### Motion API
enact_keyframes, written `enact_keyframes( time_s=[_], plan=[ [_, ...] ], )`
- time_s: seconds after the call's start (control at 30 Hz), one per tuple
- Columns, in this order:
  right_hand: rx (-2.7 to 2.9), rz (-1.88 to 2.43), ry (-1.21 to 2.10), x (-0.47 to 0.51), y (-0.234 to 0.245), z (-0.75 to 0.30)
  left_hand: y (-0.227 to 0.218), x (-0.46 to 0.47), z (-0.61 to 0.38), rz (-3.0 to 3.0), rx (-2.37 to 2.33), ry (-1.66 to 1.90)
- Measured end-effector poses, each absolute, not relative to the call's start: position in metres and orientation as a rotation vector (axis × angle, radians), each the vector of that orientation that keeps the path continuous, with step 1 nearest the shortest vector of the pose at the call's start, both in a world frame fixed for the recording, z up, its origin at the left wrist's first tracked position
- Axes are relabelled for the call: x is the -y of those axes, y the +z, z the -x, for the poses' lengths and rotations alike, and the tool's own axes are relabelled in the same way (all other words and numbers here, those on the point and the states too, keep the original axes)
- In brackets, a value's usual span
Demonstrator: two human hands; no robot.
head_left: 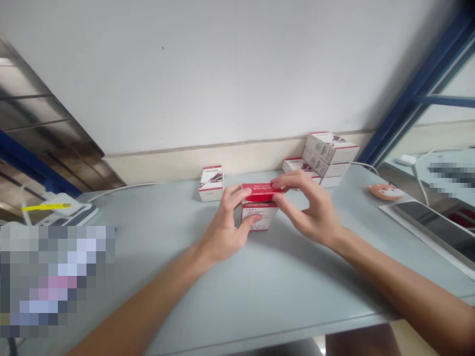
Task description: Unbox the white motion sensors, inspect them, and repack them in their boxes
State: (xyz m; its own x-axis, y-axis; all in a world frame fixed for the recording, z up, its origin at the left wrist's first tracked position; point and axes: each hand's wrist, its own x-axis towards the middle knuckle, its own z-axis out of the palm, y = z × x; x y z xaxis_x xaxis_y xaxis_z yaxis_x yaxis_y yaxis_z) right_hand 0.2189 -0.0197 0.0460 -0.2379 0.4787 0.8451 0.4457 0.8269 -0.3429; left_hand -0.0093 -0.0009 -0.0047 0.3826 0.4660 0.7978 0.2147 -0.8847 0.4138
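Note:
A small white cardboard box (255,216) with a red top flap (261,192) stands upright on the desk in front of me. My left hand (230,225) grips its left side, thumb across the printed front and fingers by the upper edge. At the right end of the flap, my right hand (309,207) pinches the red card between thumb and fingers. The flap looks slightly raised at its front edge. What is inside the box cannot be seen.
Behind my left hand stands another white and red box (211,183). Several similar boxes (328,154) are stacked at the back right. An orange animal-faced object (386,191) and a dark phone-like slab (438,227) lie at right. A power strip (74,213) sits at left on the desk (208,311).

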Motion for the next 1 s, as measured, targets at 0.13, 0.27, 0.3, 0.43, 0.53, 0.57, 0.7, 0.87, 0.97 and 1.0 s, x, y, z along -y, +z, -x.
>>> enact_keyframes(
  time_s=[0.13,0.27,0.3,0.43,0.53,0.57,0.7,0.87,0.97,1.0],
  plan=[
    [1.904,0.694,0.033,0.021,0.046,-0.219,-0.005,0.001,0.012,-2.384,-0.617,1.506],
    [1.988,0.712,0.108,0.019,0.039,-0.221,-0.012,-0.005,0.014,-2.288,-0.634,1.503],
    [1.999,0.715,0.118,0.018,0.037,-0.222,-0.013,-0.006,0.014,-2.265,-0.636,1.508],
    [2.014,0.788,0.277,0.014,0.023,-0.222,-0.016,-0.01,0.007,-2.123,-0.685,1.599],
    [2.037,0.871,0.628,0.012,0.009,-0.218,-0.012,-0.012,0.001,-1.783,-0.817,1.703],
    [2.031,0.884,0.742,0.011,0.005,-0.216,-0.01,-0.012,0.0,-1.692,-0.862,1.705],
    [1.923,0.945,0.717,0.008,-0.001,-0.214,0.001,-0.017,0.011,-1.835,-1.024,1.607],
    [1.929,1.241,-0.013,0.004,0.003,-0.221,0.013,-0.027,0.038,-2.397,-1.655,1.336],
    [2.126,1.219,-0.324,0.004,0.0,-0.216,0.01,-0.033,0.049,-2.575,-1.767,1.023],
    [2.221,1.174,-0.366,0.003,-0.001,-0.212,0.009,-0.035,0.052,-2.602,-1.795,0.942]
  ],
)
